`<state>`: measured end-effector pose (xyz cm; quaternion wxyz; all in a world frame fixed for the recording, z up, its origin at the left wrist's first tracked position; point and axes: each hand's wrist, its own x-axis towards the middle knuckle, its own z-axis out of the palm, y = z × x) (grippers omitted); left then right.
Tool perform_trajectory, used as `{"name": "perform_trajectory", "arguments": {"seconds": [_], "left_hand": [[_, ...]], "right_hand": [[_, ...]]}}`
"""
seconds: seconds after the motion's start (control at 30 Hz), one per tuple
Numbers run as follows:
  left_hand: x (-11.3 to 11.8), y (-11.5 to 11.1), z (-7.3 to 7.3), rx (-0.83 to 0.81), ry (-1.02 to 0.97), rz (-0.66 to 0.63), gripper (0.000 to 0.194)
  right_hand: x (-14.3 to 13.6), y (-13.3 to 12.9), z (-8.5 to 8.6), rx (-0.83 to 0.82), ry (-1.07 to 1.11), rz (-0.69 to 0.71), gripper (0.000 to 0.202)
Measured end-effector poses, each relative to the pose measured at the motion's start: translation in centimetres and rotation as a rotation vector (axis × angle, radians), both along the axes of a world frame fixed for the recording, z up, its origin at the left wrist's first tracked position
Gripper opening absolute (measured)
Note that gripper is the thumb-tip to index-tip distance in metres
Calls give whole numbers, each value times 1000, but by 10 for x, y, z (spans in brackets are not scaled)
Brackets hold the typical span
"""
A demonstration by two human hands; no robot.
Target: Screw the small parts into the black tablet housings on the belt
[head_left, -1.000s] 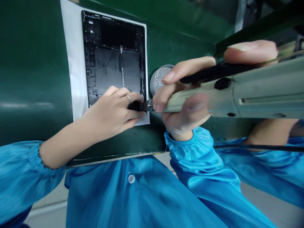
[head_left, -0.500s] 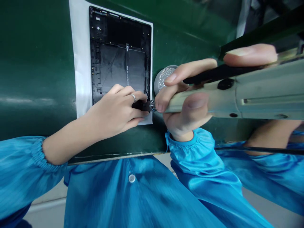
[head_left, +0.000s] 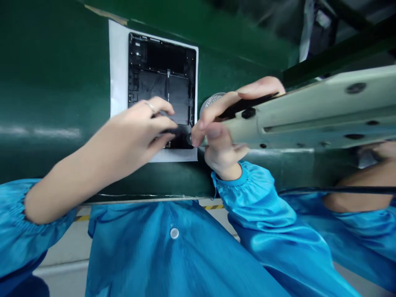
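In the head view, my right hand (head_left: 222,142) is wrapped round a pale electric screwdriver (head_left: 309,115), which lies nearly level and runs off to the right. Its tip end points left over the lower right corner of a black tablet housing (head_left: 161,88). Above the lower part of that housing hovers my left hand (head_left: 139,128), a ring on one finger. Its fingers are bent but apart, slightly blurred, with nothing seen between them. Beside the housing, partly behind my right fingers, is a round dish (head_left: 212,101) of small shiny pieces, likely screws.
Under the housing lies a white sheet (head_left: 117,74) on the green bench top (head_left: 62,82). At the right edge another person's arm (head_left: 361,198) in a blue sleeve rests near a dark cable (head_left: 324,190). A dark green bar (head_left: 346,51) crosses the upper right.
My left hand has let go of the screwdriver's tip end and moved left, its fingers spreading. The screwdriver, in my right hand, has shifted slightly left in view. The camera view has also shifted.
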<state>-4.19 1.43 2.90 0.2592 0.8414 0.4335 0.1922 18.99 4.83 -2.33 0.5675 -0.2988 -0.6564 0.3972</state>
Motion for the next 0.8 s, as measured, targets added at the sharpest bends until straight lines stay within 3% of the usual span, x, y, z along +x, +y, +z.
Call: {"name": "perform_trajectory", "arguments": {"seconds": [0.1,0.17,0.23,0.33,0.5,0.63,0.8], "left_hand": [[-25,-9,13,29,210,319,34],[-36,-16,16,-47,431,523,44],[-39,-21,17,-172,600,646,52],[-33,-24,15,-303,645,666,57],[-23,-23,7,-325,570,662,54],[-28,-24,-9,-292,281,630,31],[-40,-22,-23,-258,4,640,26]], "right_hand": [[-11,0,5,160,142,-1,51],[-13,-3,7,77,108,4,42],[-11,-7,8,15,80,13,38],[-10,-13,7,30,117,3,42],[-14,-18,1,15,150,-15,43],[-16,-16,2,3,163,-10,43],[-10,-8,16,3,250,-132,44]]}}
